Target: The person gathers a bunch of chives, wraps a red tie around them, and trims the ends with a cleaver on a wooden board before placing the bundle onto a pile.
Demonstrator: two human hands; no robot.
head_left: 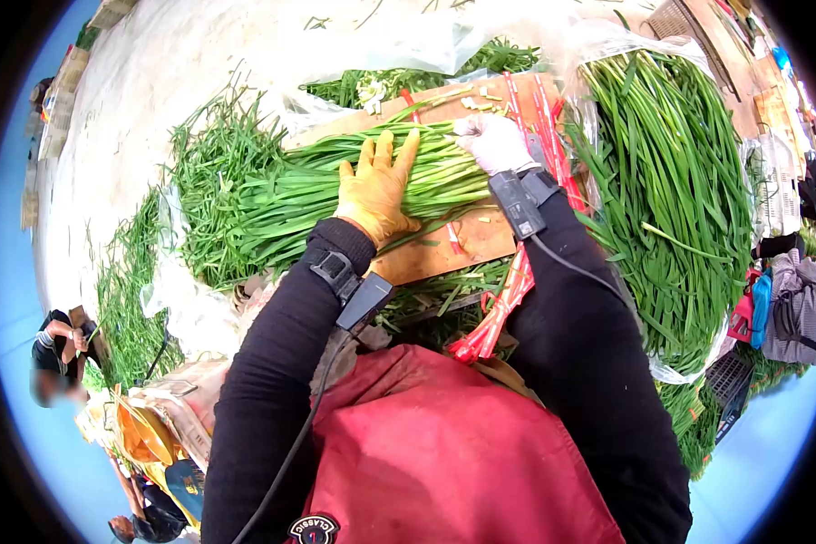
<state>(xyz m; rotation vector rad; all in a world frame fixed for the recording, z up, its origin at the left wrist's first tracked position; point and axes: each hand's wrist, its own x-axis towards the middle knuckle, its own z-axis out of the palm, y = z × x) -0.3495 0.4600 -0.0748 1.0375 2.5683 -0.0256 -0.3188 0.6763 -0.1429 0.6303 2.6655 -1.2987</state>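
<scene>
A thick bunch of garlic chives (290, 195) lies across a brown board (426, 258), with leaves to the left and pale stems to the right. My left hand (376, 190), in a yellow-orange glove, rests open on the bunch with fingers spread. My right hand (494, 142), in a white glove, is closed at the upper stem ends; whatever its fingertips pinch is too small to make out. Red-and-white ties (542, 127) lie on the board beside my right wrist, and more of these ties (499, 313) hang over its near edge.
A large heap of garlic chives (666, 199) lies in clear plastic on the right. Loose greens (131, 281) spread over the left side. Cut stem bits (490, 93) dot the board. Other people (59, 354) are at the far left, near a yellow bag (145, 435). A white crate (775, 186) stands far right.
</scene>
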